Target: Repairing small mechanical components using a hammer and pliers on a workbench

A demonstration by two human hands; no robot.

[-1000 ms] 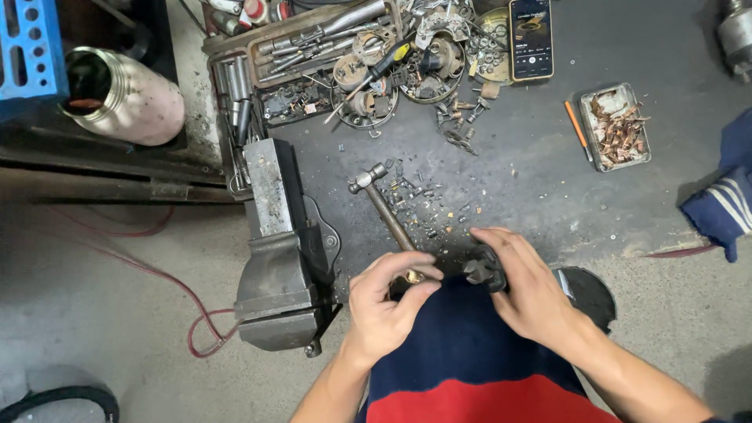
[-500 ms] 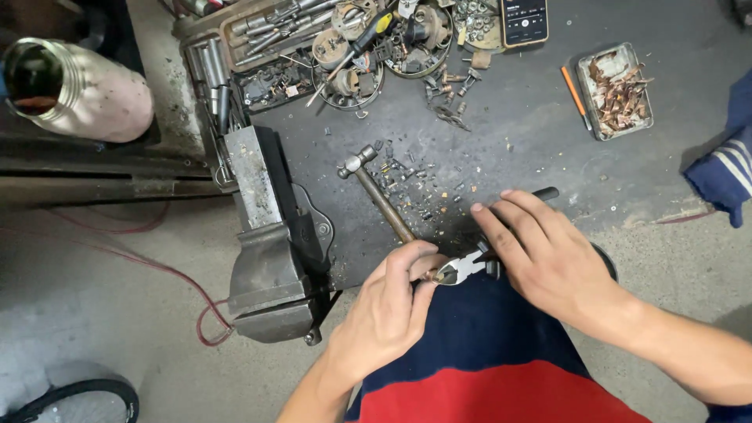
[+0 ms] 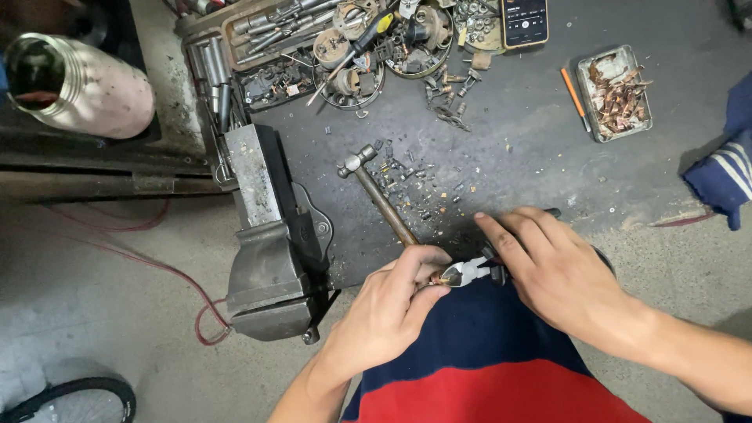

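Note:
My right hand (image 3: 560, 274) grips a pair of cutting pliers (image 3: 470, 272) by the handles, with the shiny jaws pointing left. The jaws meet a small brownish metal piece (image 3: 433, 276) pinched in the fingers of my left hand (image 3: 388, 309). Both hands hover over my lap, just past the near edge of the dark mat (image 3: 509, 157). A hammer (image 3: 380, 196) with a wooden handle lies on the mat right above my left hand, among small metal scraps (image 3: 411, 184).
A heavy bench vise (image 3: 270, 243) stands to the left. At the back lie trays of sockets and parts (image 3: 329, 43), a phone (image 3: 523, 19), a tin of copper scraps (image 3: 615, 90) and an orange pencil (image 3: 573, 94). A metal flask (image 3: 82, 82) lies far left; blue striped cloth (image 3: 724, 168) far right.
The view has shifted slightly. My right hand moved from a dark part to holding the pliers, whose jaws now close on the piece in my left hand.

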